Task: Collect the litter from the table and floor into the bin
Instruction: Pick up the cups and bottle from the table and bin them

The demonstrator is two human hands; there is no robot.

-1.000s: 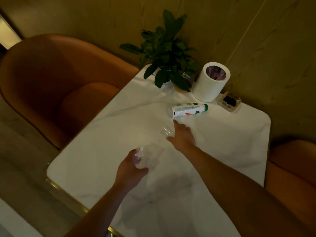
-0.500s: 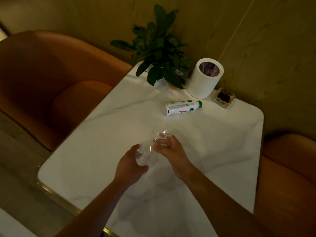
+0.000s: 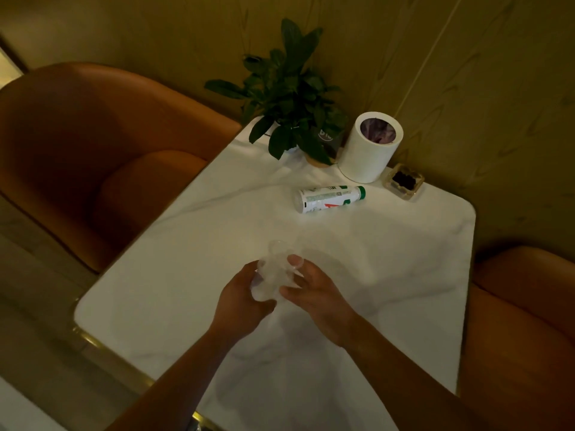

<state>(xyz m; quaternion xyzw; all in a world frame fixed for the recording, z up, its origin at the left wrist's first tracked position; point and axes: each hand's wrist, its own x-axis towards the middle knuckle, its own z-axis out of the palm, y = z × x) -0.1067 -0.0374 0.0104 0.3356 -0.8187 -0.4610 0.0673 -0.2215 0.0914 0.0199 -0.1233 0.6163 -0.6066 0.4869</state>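
Clear plastic cups (image 3: 273, 275) held above table (image 3: 404, 275) middle, gripped by left hand (image 3: 241, 301) and right hand (image 3: 314, 289). Bottle (image 3: 329, 199) laid flat at 12 o'clock. Bin (image 3: 370, 147) seen at 1 o'clock, beside plant (image 3: 292, 98).

Both hands are meeting over the white worktop (image 3: 404, 275), the left hand (image 3: 241, 301) and right hand (image 3: 317, 295) gripping a clear plastic cup (image 3: 273, 275) between them. Farther off, a bottle (image 3: 329, 199) is lying on its side, near a white bin (image 3: 370, 147), a plant (image 3: 292, 98) and a small dish (image 3: 404, 181). Orange chairs (image 3: 93, 157) are flanking the worktop.
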